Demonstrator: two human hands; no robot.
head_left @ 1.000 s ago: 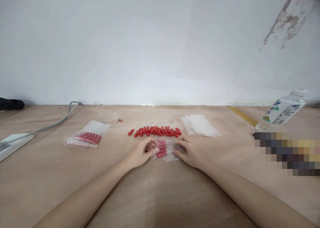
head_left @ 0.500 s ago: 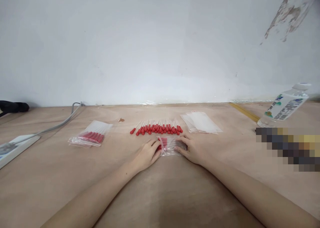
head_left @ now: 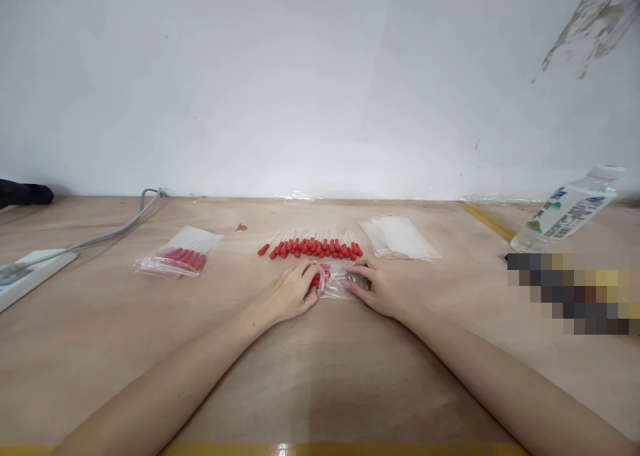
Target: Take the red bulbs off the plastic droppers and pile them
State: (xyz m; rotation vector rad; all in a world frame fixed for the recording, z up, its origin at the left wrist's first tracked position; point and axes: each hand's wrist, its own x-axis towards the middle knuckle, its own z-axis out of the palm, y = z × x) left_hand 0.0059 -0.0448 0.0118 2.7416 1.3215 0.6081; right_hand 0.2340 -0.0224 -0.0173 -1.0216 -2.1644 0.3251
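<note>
Small clear zip bag holding red-capped droppers, flat on the tabletop at centre, long axis running left to right, red caps at the left end. Left hand pressed on the bag's left end, fingers curled over the red caps, pinching the plastic there. Right hand on the bag's right end, fingers flattened onto the plastic, thumb toward the near edge. Both hands equally near, one at each end, bag lying between them and touching both. Just beyond, on the far side: row of loose droppers, red bulbs toward the near side, clear stems pointing to the wall. Far right of the row: stack of empty clear bags, apart from the hands. Left, well apart: filled bag of droppers. Far left: white power strip with grey cable. Far right: clear plastic bottle, appearing tilted at the frame edge, with a blurred patch below it.
</note>
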